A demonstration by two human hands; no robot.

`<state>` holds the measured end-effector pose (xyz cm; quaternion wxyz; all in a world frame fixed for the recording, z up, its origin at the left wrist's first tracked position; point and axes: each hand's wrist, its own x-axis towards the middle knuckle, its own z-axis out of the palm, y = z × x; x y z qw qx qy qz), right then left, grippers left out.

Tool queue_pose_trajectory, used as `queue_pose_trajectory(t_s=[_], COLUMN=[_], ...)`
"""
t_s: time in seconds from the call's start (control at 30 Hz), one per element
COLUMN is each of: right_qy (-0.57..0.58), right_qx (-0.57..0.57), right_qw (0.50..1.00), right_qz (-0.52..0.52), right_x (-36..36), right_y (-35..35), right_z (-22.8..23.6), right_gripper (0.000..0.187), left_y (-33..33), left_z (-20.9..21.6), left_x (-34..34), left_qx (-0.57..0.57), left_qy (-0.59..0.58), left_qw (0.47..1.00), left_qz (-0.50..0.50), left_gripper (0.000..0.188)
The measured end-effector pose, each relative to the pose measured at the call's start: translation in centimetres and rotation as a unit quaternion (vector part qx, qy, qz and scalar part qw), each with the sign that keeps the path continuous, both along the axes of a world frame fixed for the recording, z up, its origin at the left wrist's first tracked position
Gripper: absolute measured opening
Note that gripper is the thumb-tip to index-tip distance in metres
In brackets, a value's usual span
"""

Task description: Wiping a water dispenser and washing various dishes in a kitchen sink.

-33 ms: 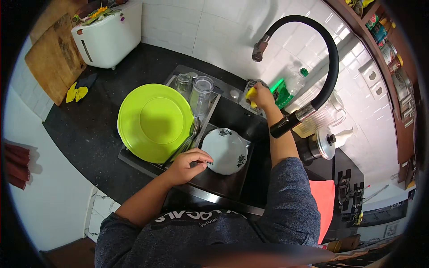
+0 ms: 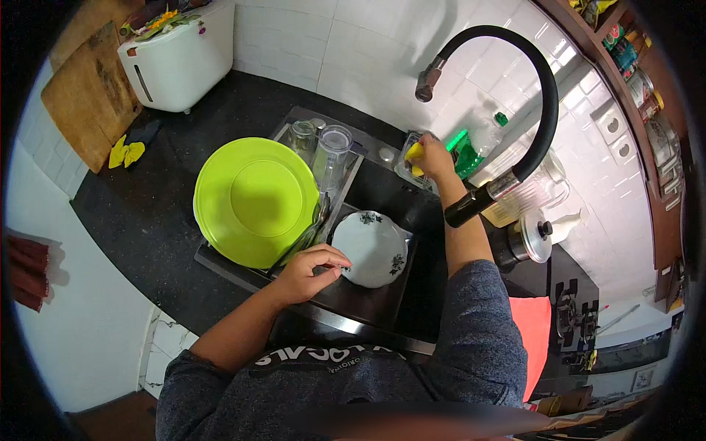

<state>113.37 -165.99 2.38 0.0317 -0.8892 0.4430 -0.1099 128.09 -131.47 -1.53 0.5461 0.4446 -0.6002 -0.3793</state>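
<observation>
A white plate [image 2: 369,246] with dark floral marks on its rim rests tilted in the black sink. My left hand [image 2: 312,273] is closed at the plate's left edge, with thumb and fingers on either side of the rim. Across the basin, my right hand [image 2: 432,156] grips a yellow sponge [image 2: 414,151] at a small clear container [image 2: 404,166] on the back ledge. The fingertips there are partly hidden behind the hand.
A large lime-green plate [image 2: 257,202] leans over the rack on the left, beside upturned glasses [image 2: 333,154] and cutlery [image 2: 312,231]. The black faucet [image 2: 548,95] arches above my right forearm. A green-capped bottle [image 2: 485,138] and a lidded pot [image 2: 535,237] stand at right.
My right hand has shifted very slightly with the sponge, and more of the clear container shows beside it. The left hand and the plate stay put.
</observation>
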Motion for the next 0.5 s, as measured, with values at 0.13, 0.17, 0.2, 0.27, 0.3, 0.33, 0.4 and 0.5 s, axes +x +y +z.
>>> queue_pose_trajectory(t_s=[0.13,0.17,0.2,0.27,0.3,0.33,0.4,0.5], right_qy=[0.032,0.032,0.014,-0.006,-0.003,0.0,-0.022,-0.061], right_qx=[-0.131,-0.131,-0.196,-0.26,-0.271,-0.278,-0.091,0.129], right_qw=[0.991,0.991,0.981,0.965,0.96,0.954,0.991,0.988], right_qz=[-0.023,-0.025,-0.005,0.018,0.067,0.114,0.091,0.065], right_x=[0.1,-0.2,-0.5,-0.5,-0.8,-0.9,-0.6,-1.2], right_y=[1.9,1.4,0.6,0.6,0.8,1.2,0.8,0.3], right_z=[1.9,1.5,0.8,0.5,0.1,0.0,0.8,0.8], right_gripper=[0.053,0.053,0.054,0.055,0.049,0.044,0.041,0.037], left_y=[-0.1,-0.1,-0.1,0.0,0.1,0.1,-0.2,0.0], left_z=[-0.1,0.0,0.1,0.1,0.2,0.2,0.3,0.5], left_x=[-0.1,-0.2,-0.2,-0.2,-0.2,-0.1,0.0,-0.2], left_qx=[-0.002,-0.002,-0.002,-0.002,0.0,0.004,0.005,0.003], left_qy=[0.015,0.015,0.01,0.006,0.001,-0.002,-0.003,-0.007], left_qw=[1.0,1.0,1.0,1.0,1.0,1.0,1.0,1.0], left_qz=[-0.003,-0.005,-0.004,0.001,0.003,0.002,0.001,-0.001], left_gripper=[0.017,0.017,0.017,0.017,0.017,0.017,0.015,0.013])
